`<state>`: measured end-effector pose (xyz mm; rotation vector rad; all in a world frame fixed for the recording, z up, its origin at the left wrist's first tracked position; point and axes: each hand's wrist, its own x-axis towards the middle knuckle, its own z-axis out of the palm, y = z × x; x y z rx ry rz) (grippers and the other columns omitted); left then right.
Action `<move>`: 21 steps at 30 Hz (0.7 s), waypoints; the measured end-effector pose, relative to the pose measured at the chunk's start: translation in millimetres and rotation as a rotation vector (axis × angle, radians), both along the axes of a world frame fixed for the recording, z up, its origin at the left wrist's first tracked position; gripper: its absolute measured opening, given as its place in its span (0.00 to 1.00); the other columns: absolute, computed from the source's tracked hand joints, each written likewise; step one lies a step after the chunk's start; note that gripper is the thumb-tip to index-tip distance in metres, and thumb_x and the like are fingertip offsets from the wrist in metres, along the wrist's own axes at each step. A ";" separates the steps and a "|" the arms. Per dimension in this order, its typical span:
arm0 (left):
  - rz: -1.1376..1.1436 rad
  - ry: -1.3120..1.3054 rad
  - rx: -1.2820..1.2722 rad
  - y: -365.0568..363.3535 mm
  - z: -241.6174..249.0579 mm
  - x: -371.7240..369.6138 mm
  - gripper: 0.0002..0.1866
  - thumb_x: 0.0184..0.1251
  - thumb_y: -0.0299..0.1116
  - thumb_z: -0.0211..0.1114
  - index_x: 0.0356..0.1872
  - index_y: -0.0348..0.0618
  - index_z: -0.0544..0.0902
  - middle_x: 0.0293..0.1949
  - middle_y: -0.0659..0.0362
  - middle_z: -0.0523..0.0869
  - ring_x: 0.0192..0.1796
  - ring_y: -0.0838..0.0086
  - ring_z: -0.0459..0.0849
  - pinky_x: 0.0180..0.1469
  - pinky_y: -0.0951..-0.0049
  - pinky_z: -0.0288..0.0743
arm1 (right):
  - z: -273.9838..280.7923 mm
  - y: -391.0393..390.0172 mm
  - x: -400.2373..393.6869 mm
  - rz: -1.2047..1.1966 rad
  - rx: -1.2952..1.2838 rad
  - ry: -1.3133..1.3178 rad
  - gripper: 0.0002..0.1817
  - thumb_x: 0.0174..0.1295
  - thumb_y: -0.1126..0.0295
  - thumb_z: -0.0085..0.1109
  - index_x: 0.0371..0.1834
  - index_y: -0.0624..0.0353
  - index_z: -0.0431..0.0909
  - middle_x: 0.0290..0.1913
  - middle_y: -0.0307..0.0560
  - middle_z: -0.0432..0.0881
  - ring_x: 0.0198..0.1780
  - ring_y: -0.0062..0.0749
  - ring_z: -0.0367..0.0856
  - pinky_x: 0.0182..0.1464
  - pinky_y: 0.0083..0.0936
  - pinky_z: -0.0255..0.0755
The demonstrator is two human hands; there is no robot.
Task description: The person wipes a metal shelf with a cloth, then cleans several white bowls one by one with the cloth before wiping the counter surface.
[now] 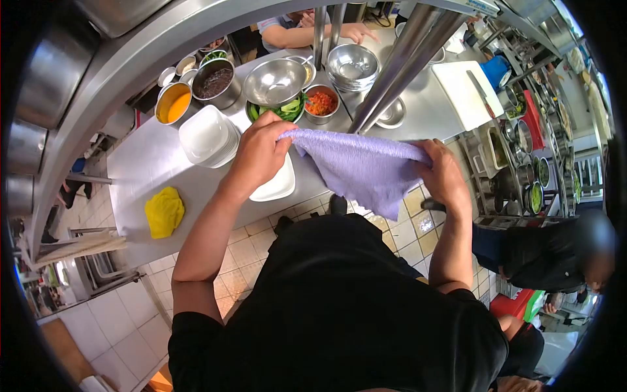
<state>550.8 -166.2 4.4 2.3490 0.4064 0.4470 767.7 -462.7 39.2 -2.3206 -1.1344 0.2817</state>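
A purple cloth (369,166) is stretched between my two hands, in front of the steel counter's near edge. My left hand (262,149) pinches its left corner, with fingers closed around the edge. At the opposite corner, my right hand (446,173) grips the cloth the same way. The top edge is slightly rolled, and the rest hangs down over the floor. Below and behind my left hand, a white dish (277,181) rests on the counter, partly hidden. A stack of white dishes (208,137) stands just left of that hand.
A yellow cloth (164,212) lies on the counter (140,160). Behind are steel bowls (353,62), chopped red food (321,102) and an orange-filled pot (174,103). A knife (481,95) lies on a white board (450,81). Steel posts rise ahead. People stand opposite and at right.
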 end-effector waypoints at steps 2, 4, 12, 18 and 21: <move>-0.018 -0.157 0.125 -1.8 -4.2 0.4 0.11 0.66 0.23 0.68 0.48 0.31 0.84 0.45 0.49 0.84 0.45 0.54 0.85 0.49 0.62 0.79 | -0.2 -4.8 4.8 -0.067 -0.059 -0.051 0.15 0.57 0.76 0.67 0.48 0.60 0.86 0.46 0.57 0.81 0.48 0.55 0.82 0.51 0.40 0.76; -0.067 -0.247 0.067 -3.3 -1.4 8.1 0.10 0.70 0.26 0.65 0.48 0.32 0.83 0.41 0.53 0.83 0.42 0.63 0.84 0.46 0.67 0.77 | 5.0 -6.0 5.1 -0.188 -0.030 -0.180 0.10 0.58 0.75 0.67 0.44 0.61 0.86 0.41 0.55 0.80 0.45 0.53 0.81 0.48 0.40 0.75; -0.481 -0.482 -0.336 -65.7 101.7 44.2 0.13 0.79 0.30 0.56 0.55 0.32 0.77 0.52 0.49 0.85 0.49 0.69 0.87 0.51 0.69 0.81 | -31.1 -26.7 26.8 -0.549 1.324 0.029 0.27 0.73 0.68 0.61 0.70 0.62 0.62 0.57 0.47 0.78 0.52 0.30 0.81 0.54 0.29 0.78; -0.869 0.021 -0.320 -153.5 19.7 53.0 0.18 0.76 0.31 0.60 0.61 0.34 0.75 0.53 0.42 0.84 0.53 0.45 0.85 0.56 0.54 0.79 | -82.0 47.5 -56.0 -0.087 0.403 0.413 0.31 0.73 0.52 0.56 0.72 0.59 0.65 0.66 0.47 0.73 0.68 0.38 0.71 0.72 0.36 0.63; -0.834 -0.035 -0.417 -139.0 -5.3 28.7 0.20 0.73 0.34 0.66 0.61 0.37 0.78 0.54 0.48 0.86 0.55 0.56 0.87 0.59 0.61 0.80 | -59.3 69.8 -57.2 0.020 -0.129 0.066 0.37 0.69 0.50 0.60 0.75 0.59 0.63 0.69 0.49 0.73 0.72 0.42 0.69 0.75 0.36 0.60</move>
